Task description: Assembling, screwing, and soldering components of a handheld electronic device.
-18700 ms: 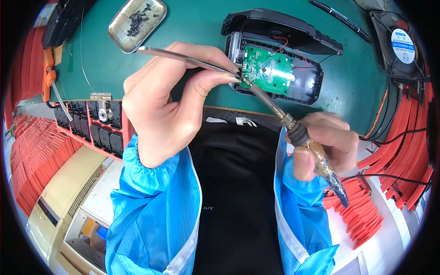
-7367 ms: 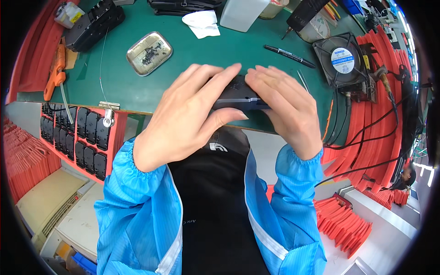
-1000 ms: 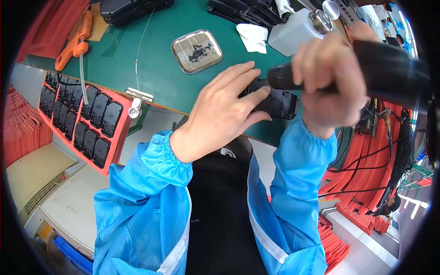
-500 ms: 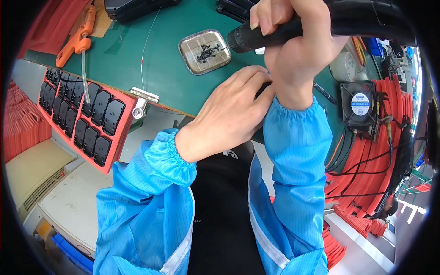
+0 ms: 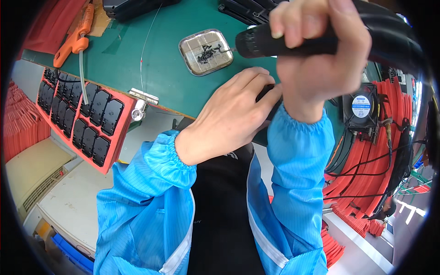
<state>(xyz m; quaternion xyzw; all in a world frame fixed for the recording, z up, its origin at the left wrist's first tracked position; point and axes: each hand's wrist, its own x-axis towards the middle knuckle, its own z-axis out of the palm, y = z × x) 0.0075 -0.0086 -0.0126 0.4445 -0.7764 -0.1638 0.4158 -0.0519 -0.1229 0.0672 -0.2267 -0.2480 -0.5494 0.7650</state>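
My right hand (image 5: 316,59) is wrapped round a black electric screwdriver (image 5: 259,42), held nearly level with its thin bit pointing left. The tip of the bit is at the right side of a small rounded metal tin (image 5: 187,57) and close to a heap of tiny black screws (image 5: 206,54) in it. At the table's front edge my left hand (image 5: 233,107) is closed on a black part (image 5: 266,93), mostly hidden under the fingers and palm.
An orange glue gun (image 5: 71,48) lies at the far left, above a red tray (image 5: 120,137) of black plastic pieces. A metal clamp (image 5: 144,96) sits on the edge of the green table (image 5: 119,68). Right stand a small fan (image 5: 360,106), cables and red foam sheets (image 5: 362,165).
My right hand and the screwdriver have moved a little to the right and are blurred. The left hand stays nearly in place, with slightly more of the black part showing.
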